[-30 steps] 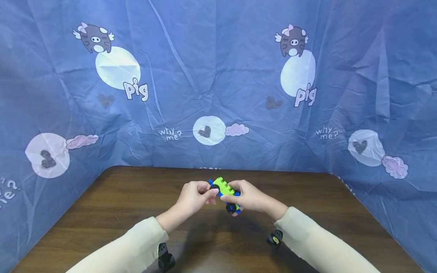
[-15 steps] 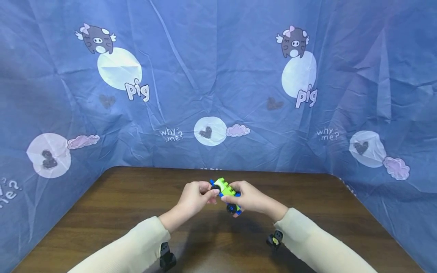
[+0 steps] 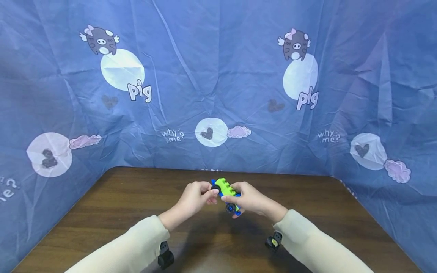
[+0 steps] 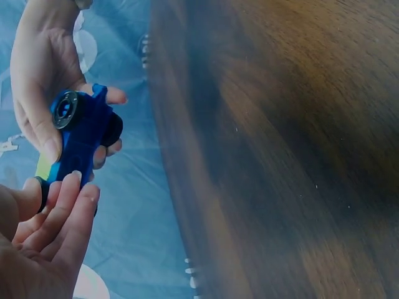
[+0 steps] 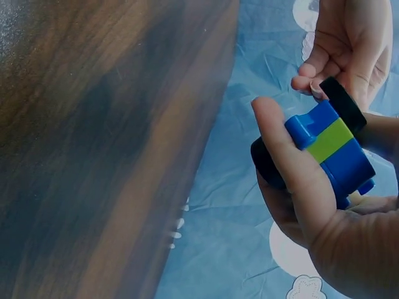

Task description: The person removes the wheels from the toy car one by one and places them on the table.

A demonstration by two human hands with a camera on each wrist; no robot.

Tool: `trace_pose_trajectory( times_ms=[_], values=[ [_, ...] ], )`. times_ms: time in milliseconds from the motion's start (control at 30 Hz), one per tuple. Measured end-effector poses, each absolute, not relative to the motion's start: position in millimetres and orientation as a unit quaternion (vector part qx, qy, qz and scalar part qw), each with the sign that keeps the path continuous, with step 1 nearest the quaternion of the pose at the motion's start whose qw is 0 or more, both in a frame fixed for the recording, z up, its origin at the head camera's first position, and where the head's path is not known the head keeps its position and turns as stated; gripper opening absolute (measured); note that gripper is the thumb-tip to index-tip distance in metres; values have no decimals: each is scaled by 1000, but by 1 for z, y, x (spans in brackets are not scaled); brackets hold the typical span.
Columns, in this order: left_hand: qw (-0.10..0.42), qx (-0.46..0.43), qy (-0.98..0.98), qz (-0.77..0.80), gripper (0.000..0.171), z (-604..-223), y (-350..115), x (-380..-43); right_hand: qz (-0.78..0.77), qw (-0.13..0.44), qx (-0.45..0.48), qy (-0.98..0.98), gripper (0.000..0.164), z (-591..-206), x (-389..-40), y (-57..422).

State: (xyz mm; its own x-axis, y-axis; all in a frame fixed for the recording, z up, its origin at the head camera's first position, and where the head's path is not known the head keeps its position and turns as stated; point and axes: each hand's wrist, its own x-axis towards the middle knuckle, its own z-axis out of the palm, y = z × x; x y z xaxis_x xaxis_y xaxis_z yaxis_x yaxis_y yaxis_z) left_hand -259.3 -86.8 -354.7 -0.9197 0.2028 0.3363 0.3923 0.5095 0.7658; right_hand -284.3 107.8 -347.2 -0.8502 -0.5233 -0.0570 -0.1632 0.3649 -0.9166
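Blue fabric backdrop (image 3: 218, 87), creased and printed with dark winged pigs, pale circles, hearts, pink clouds and the words "pig" and "why me?", fills the upper part of the head view behind a dark brown wood-grain table (image 3: 112, 204), as a person holds a small toy car (image 3: 225, 187) in two bare hands just below the center of the frame. The car, bright green on its studded top, blue underneath and fitted with black wheels, is raised off the tabletop and tilted, one end toward the upper left and the other toward the lower right. At its upper-left end, the left hand (image 3: 192, 198) pinches it, thumb against a black wheel (image 3: 215, 188) and fingers curled in from the far side. From the right, the right hand (image 3: 253, 198) grips the body, thumb along the near side and fingers wrapped behind; another wheel (image 3: 230, 208) shows below that thumb. Soft shadows fall across the wood beneath the hands. Pale cream sleeves (image 3: 317, 239) enter from both lower corners, with a small black device (image 3: 165, 256) hanging beneath each cuff.
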Motion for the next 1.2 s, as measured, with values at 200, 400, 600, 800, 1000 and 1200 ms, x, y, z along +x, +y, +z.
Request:
trace_pose_trajectory(
  times_ms=[200,400,600,800,1000,1200],
  values=[
    [56,-188,-851,-487,23,-355,-90,-260,-531,178,-194,805,46,-350,-289,111],
    [27,-193,-826,-528,22,-356,-95,-263,-545,181,-173,800,54,-349,-293,116],
    [61,-154,-836,-523,18,-358,-98,-265,-552,179,-158,799,56,-348,-296,120],
    [56,-95,-811,-574,16,-363,-101,-272,-561,181,-150,794,57,-348,-301,123],
    [37,-35,-731,-680,12,-368,-105,-280,-568,190,-153,786,56,-347,-302,126],
    [29,-14,-681,-731,13,-371,-110,-285,-584,199,-135,776,57,-349,-307,127]
  ],
)
